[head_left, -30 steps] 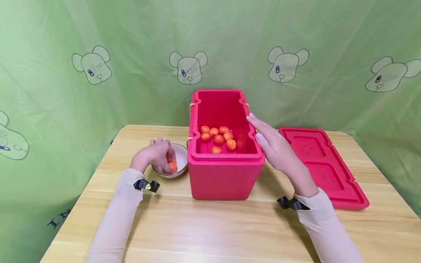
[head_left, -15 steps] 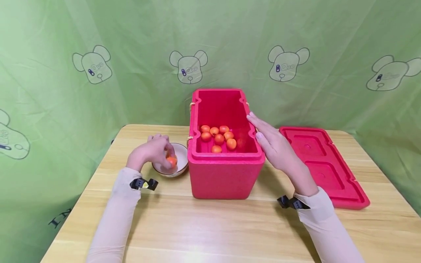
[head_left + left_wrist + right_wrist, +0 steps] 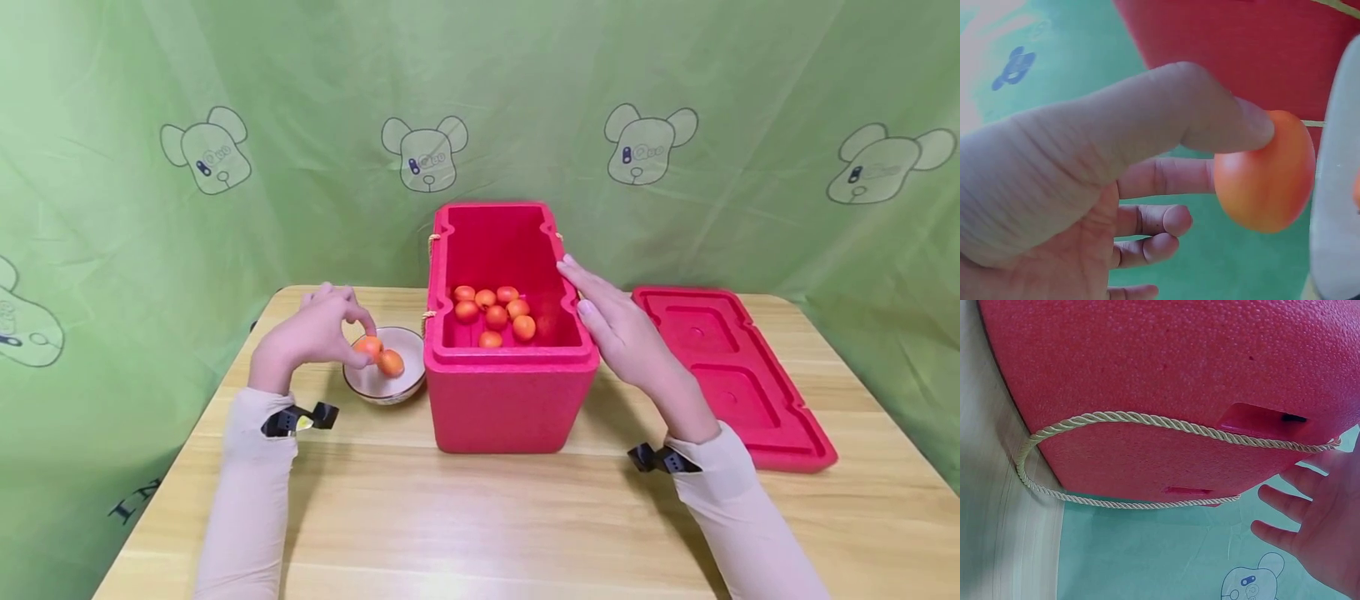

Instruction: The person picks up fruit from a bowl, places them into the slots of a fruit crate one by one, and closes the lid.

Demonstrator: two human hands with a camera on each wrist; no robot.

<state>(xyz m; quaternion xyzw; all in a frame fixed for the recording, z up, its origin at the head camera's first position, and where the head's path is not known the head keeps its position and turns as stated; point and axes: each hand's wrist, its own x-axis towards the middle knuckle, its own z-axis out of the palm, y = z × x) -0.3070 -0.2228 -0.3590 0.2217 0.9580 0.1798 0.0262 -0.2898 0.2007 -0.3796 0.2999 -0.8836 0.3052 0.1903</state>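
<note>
My left hand (image 3: 315,333) pinches an orange-red cherry tomato (image 3: 1269,187) between thumb and index finger, over the left side of a small white bowl (image 3: 401,342). The other fingers are loosely bent in the left wrist view. A second cherry tomato (image 3: 391,363) lies in the bowl, just right of the held one. Right of the bowl stands a red foam box (image 3: 510,408) without its lid, several cherry tomatoes (image 3: 496,317) on its floor. My right hand (image 3: 626,333), fingers straight, rests against the box's right rim.
A red lid (image 3: 731,375) lies flat on the wooden table (image 3: 465,525), right of the box. A twisted cord (image 3: 1122,417) hangs as a handle on the box's right side. A green printed curtain (image 3: 322,217) hangs behind the table.
My left hand has drawn left and upward from inside the bowl, bringing one cherry tomato toward the bowl's left edge. The right hand stays against the box.
</note>
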